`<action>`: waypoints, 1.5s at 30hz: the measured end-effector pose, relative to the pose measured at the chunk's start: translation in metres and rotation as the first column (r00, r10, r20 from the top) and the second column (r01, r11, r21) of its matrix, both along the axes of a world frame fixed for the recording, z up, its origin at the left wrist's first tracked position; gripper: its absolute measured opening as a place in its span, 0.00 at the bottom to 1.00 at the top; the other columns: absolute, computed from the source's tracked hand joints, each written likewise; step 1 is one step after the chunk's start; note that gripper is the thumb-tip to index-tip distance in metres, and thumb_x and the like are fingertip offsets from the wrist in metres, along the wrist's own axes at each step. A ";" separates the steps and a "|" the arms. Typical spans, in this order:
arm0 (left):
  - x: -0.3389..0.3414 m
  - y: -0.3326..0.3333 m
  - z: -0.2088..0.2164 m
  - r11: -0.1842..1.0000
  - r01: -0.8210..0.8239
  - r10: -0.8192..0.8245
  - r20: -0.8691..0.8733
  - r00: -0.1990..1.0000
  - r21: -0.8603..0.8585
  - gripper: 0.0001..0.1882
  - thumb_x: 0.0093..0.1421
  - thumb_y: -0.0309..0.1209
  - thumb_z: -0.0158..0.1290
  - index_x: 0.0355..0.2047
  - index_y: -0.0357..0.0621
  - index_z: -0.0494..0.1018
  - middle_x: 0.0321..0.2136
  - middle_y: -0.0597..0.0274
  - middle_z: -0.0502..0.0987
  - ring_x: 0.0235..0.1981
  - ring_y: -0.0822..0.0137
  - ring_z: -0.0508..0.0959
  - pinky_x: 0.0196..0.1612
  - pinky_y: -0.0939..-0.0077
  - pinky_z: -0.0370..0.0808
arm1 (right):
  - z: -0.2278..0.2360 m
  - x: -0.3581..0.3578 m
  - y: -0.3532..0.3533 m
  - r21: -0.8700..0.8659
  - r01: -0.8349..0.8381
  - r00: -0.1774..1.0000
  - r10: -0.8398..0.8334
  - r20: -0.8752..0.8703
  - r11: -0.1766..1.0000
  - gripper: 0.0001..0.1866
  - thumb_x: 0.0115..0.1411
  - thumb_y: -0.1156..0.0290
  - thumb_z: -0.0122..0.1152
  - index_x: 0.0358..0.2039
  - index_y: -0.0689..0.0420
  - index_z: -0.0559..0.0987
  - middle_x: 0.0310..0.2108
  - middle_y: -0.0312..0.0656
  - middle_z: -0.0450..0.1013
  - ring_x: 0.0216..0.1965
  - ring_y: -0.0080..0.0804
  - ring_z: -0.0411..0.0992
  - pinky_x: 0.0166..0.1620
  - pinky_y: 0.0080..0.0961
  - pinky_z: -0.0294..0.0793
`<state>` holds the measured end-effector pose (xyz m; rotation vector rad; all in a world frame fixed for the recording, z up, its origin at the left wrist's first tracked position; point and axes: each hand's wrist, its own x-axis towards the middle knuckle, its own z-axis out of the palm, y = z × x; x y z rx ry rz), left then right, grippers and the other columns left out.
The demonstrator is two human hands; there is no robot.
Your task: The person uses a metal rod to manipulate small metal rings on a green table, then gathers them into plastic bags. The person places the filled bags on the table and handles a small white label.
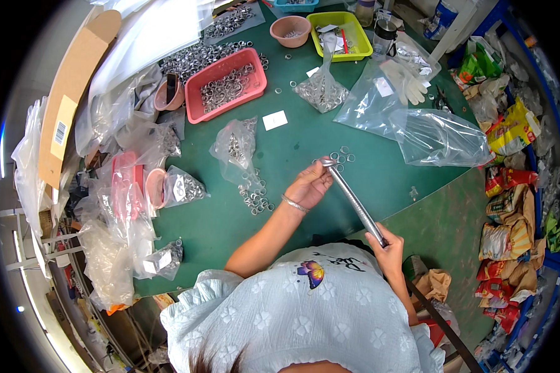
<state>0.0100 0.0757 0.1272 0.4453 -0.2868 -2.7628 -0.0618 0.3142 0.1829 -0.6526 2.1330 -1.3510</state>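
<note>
My right hand (389,250) grips the lower end of a long tapered silver ring mandrel (358,206), which slants up and to the left. At its far tip, my left hand (311,185) is closed in a pinch on a silver ring (328,162); whether the ring sits around the tip or only against it, I cannot tell. Just beyond the tip lies a small group of loose rings (343,156) on the green table (330,217). Left of my left hand, more rings (255,200) lie spread below the mouth of a clear plastic bag (235,146) of rings.
A pink basin (191,107) of rings stands beside a large ring heap. Behind are a yellow-green basket (341,58), a bag of rings (321,92) and a white card (275,120). Clear bags (442,137) cover the right corner, near pliers (442,99). Filled shelves (510,205) line the right.
</note>
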 end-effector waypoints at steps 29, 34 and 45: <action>-0.003 0.052 0.093 0.570 0.111 -0.186 0.003 0.982 -0.814 0.15 0.50 0.31 0.58 0.34 0.32 0.74 0.33 0.53 0.73 0.37 0.63 0.73 0.39 0.72 0.71 | 0.074 -0.003 -0.022 -0.058 -0.111 0.886 0.072 -0.459 0.992 0.15 0.45 0.73 0.65 0.36 0.57 0.76 0.19 0.42 0.68 0.16 0.37 0.68 0.19 0.27 0.66; -0.004 0.045 0.084 0.513 0.071 -0.285 -0.091 0.954 -0.855 0.13 0.52 0.26 0.56 0.38 0.33 0.73 0.40 0.56 0.70 0.40 0.67 0.72 0.44 0.74 0.70 | 0.077 -0.003 -0.022 -0.057 -0.120 0.895 0.083 -0.439 0.991 0.14 0.46 0.73 0.65 0.36 0.56 0.76 0.18 0.42 0.67 0.15 0.37 0.66 0.19 0.27 0.65; 0.005 0.077 0.040 0.753 0.031 0.012 0.060 0.998 -0.658 0.15 0.54 0.27 0.55 0.40 0.31 0.70 0.38 0.57 0.71 0.41 0.67 0.71 0.47 0.72 0.68 | 0.042 0.000 -0.027 0.052 -0.060 0.874 0.078 -0.479 0.997 0.13 0.48 0.73 0.64 0.35 0.61 0.75 0.20 0.45 0.69 0.16 0.36 0.66 0.20 0.26 0.64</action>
